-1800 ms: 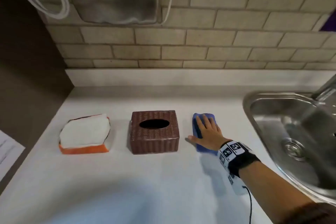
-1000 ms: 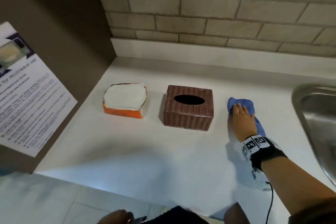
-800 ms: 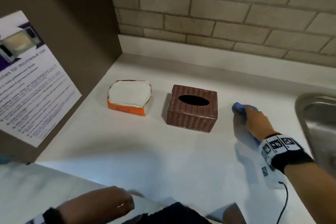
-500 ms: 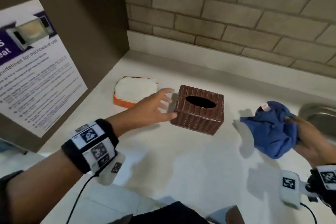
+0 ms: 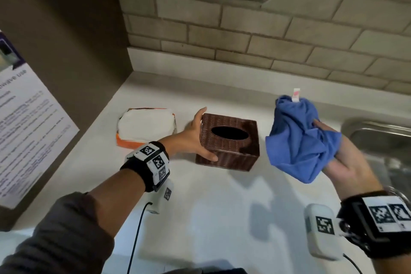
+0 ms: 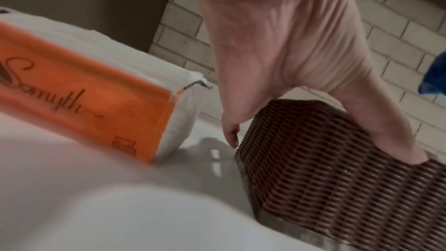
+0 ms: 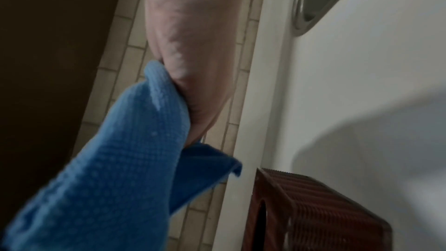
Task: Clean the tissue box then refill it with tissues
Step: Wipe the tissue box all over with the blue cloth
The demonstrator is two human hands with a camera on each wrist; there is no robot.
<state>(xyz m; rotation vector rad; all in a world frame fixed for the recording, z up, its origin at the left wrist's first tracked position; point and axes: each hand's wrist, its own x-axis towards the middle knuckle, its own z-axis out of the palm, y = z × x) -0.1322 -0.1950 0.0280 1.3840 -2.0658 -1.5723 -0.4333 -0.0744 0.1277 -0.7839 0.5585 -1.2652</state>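
Seen from the head camera, the brown woven tissue box (image 5: 228,142) stands upright on the white counter (image 5: 222,207), its oval slot facing up. The left hand (image 5: 195,138) clasps the box's left end, thumb on the near face and fingers round the far corner, apparently to brace it for wiping. Just right of the box and raised off the counter, the right hand (image 5: 342,162) grips a bunched blue cloth (image 5: 304,138), seemingly ready to come down on the weave. Just left of the box lies the opened orange tissue pack (image 5: 145,127), white tissues exposed, probably kept close for the refill. A steel sink (image 5: 382,140) sits further right of the box.

From the left wrist, the thumb and fingers (image 6: 391,129) straddle the box's corner, spread wide and touching the weave; the orange pack rests just beside the box, not touching it.

From the right wrist, the palm and curled fingers pinch a fold of the cloth, which hangs above the box's right end, apart from it. Judging by this, cleaning is about to start; the refill has not begun.
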